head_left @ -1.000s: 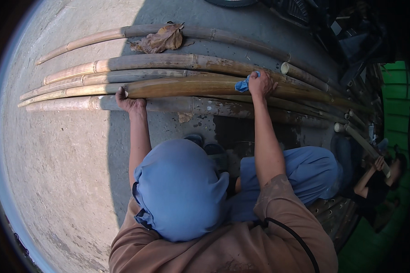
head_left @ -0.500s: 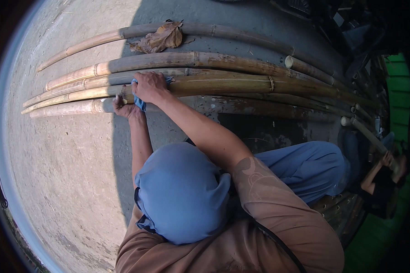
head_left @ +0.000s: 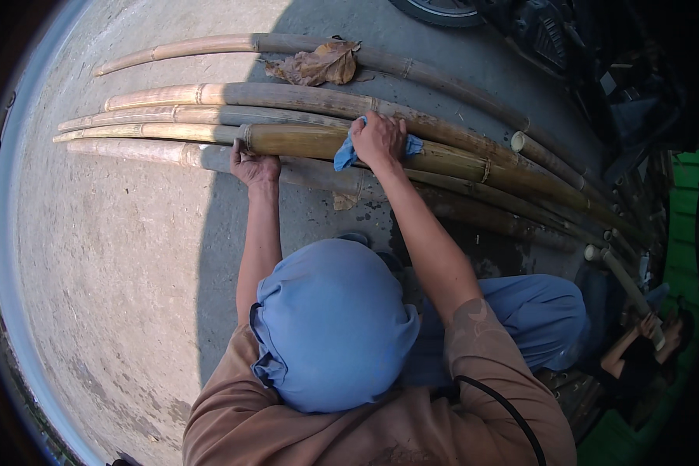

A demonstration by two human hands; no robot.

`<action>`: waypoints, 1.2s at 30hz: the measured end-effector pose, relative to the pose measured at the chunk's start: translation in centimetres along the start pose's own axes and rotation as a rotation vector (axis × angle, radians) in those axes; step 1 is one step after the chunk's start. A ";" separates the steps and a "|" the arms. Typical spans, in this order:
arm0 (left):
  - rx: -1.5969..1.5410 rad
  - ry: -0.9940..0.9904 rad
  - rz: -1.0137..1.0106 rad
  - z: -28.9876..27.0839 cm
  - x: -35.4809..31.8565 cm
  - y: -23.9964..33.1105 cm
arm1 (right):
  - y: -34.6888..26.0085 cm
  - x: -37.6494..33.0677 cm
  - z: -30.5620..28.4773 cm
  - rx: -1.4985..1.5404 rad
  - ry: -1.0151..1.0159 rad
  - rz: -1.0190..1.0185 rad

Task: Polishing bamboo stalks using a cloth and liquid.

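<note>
Wiping bamboo poles laid side by side on concrete floor. My right hand closing on blue cloth, pressing it onto middle pole, just right of darker wet-looking stretch. My left hand curling fingers over same pole's near edge, steadying it, left of cloth. Judging: pole near cloth looking glossy, cleaned; pale dusty ends far left of cloth and neighbouring poles remaining. Dry leaf lying on farthest pole, beyond cloth.
</note>
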State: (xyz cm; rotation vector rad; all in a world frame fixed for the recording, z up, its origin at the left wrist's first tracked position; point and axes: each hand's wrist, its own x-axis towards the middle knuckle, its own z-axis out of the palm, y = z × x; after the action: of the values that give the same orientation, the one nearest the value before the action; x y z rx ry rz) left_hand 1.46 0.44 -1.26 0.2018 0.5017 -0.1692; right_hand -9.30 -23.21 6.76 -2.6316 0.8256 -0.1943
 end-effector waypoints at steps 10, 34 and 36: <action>0.211 -0.142 0.004 1.9 0.8 -0.9 | -16.5 1.6 5.7 0.185 -0.194 -0.595; 0.082 -0.062 0.004 -0.6 4.2 0.0 | 12.4 1.7 -8.0 -0.097 -0.359 0.257; 0.036 -0.181 0.002 -1.0 4.5 -0.4 | 19.0 1.6 -11.2 -0.186 -0.288 0.438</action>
State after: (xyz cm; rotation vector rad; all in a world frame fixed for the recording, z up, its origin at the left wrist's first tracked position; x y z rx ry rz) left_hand 4.75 -0.23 -4.38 0.2201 0.3190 -0.1927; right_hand -20.61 -42.02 9.62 -2.4768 1.3321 0.3839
